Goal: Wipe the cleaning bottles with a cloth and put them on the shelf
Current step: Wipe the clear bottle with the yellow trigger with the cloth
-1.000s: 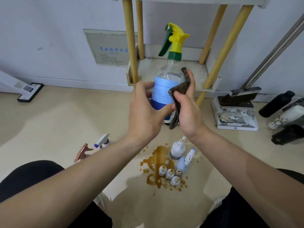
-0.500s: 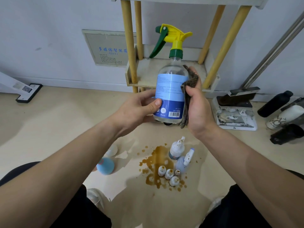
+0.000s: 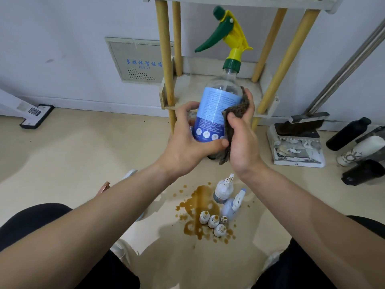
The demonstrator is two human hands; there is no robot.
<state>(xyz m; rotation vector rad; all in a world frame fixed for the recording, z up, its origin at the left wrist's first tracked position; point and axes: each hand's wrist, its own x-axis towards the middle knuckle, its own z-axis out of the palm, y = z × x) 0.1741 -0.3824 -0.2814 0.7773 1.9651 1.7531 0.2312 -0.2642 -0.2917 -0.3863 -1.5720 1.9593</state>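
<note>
While rubbing the cloth (image 3: 237, 110) over the spray bottle (image 3: 217, 113), brace the lower body firmly in the left hand (image 3: 187, 142), its grip wrapped round the base with the thumb across the foot of the label. Press with the right hand (image 3: 243, 142), its grip clenched on the cloth against the bottle's right flank. Turn the bottle bit by bit to reach the back, shoulder and neck. Avoid squeezing the trigger.

Held in the air just before the lower shelf (image 3: 185, 88), above the brown spill (image 3: 200, 205) and the small bottles (image 3: 223, 188) on the floor. Long axis near upright, top leaning slightly right. Base down, yellow spray head up, green trigger reaching left and downward.
</note>
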